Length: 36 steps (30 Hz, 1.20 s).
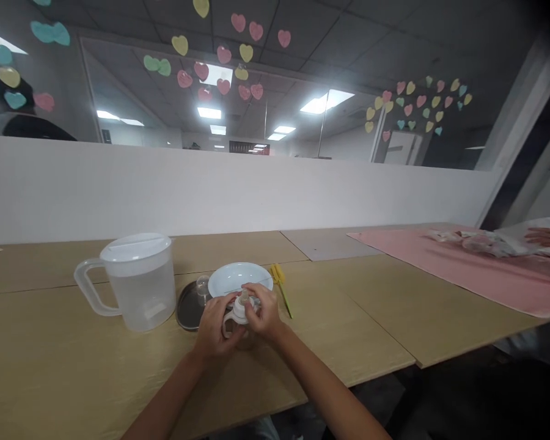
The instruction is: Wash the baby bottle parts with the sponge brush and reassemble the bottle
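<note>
Both hands on one item, bench-centre, near edge. Small handled bottle (pixel 239 313) stands on the bench (pixel 73 366), just in front of the white bowl (pixel 238 278).

- Left hand (pixel 215 327): curled round the bottle's body and a side handle
- Right hand (pixel 263 315): fingers pinched on the white collar below the teat

Risks, my reading:
- grip sits high and the base is narrow, so a sideways pull from the right hand could tip the bottle toward the bowl
- jug (pixel 140 281) is near the left forearm, so a wide elbow could knock it and slop water

Containers:
- jug: lid on, clear water, roughly three-quarters full
- bowl: looks empty, though the glare leaves me unsure
- bottle: contents hidden by the hands, cannot tell
- dark round lid (pixel 189 308) with clear knob lies flat beside the bowl

Yellow brush (pixel 280 284) lies right of the bowl. Another person's hand (pixel 547 237) rests on the pink cloth (pixel 462 263), well apart
</note>
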Each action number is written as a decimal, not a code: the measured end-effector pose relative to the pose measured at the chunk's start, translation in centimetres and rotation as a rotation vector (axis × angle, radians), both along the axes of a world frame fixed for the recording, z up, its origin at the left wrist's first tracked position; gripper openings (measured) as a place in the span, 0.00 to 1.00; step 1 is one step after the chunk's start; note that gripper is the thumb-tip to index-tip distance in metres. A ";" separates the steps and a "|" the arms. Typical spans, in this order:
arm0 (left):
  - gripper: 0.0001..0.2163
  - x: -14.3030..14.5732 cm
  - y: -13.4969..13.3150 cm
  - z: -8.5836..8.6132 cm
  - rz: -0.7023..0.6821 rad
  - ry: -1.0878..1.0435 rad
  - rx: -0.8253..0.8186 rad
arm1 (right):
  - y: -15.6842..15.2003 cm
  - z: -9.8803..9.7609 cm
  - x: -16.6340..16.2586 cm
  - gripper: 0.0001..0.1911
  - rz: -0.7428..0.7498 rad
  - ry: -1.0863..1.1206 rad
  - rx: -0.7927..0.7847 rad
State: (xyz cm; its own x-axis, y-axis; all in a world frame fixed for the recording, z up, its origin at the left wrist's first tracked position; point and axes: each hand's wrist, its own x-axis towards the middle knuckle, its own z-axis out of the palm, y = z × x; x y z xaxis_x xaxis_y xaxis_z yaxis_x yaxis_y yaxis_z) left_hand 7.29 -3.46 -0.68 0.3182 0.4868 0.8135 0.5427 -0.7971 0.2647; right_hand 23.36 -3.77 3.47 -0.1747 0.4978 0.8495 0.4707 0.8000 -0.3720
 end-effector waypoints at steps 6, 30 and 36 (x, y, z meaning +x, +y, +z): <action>0.26 0.5 0.1 0.1 0.097 -0.018 -0.015 | -0.3 0.0 -0.2 0.17 -0.028 0.026 0.016; 0.20 1.3 -0.7 0.5 0.050 -0.140 -0.149 | -3.9 -1.9 -0.6 0.19 -0.122 0.196 -0.168; 0.21 1.4 -0.9 0.7 0.076 -0.126 -0.156 | -2.0 0.5 2.1 0.24 0.336 0.250 -0.516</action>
State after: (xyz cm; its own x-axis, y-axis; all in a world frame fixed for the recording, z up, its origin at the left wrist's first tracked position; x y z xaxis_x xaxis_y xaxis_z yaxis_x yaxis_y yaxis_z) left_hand 8.67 -4.36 0.04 0.1760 0.6287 0.7574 0.5548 -0.6990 0.4513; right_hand 25.51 -5.80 3.94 -0.2201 0.8043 0.5520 0.0770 0.5784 -0.8121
